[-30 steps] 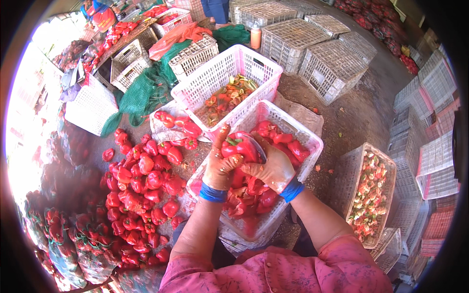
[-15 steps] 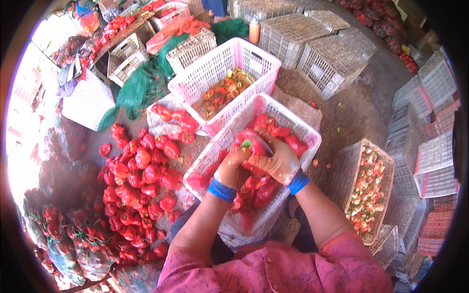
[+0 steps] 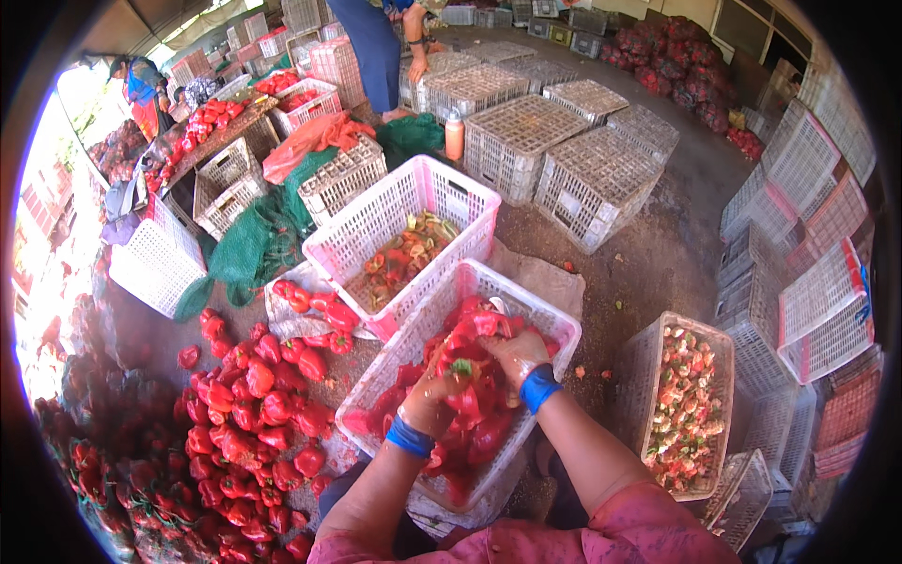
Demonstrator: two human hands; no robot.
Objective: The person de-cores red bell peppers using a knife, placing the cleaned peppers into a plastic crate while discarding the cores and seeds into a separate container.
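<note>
Both my hands are over a white plastic crate [image 3: 564, 320] filled with red pepper pieces [image 3: 490, 434]. My left hand [image 3: 432, 399] is closed around a red bell pepper, whose green stem end [image 3: 461, 367] shows by the fingers. Just right of it, my right hand [image 3: 517, 355] is closed on red pepper flesh [image 3: 484, 324] at its fingertips. Whether both hands grip one pepper or separate parts cannot be made out. A small pale thing [image 3: 496, 303] shows beyond my right fingers, too small to name. Blue bands circle both wrists.
Whole red peppers [image 3: 254, 404] are heaped on the left. A pink-edged crate [image 3: 470, 202] with scraps stands beyond mine; a crate of pepper cores [image 3: 691, 404] is on the right. Upturned crates [image 3: 601, 179], an orange bottle [image 3: 454, 136] and another person's hand [image 3: 418, 68] are farther off.
The view has tilted up, bringing another person's legs and hand into sight. My hands have drawn slightly apart, and the pepper between them no longer shows as one rounded whole.
</note>
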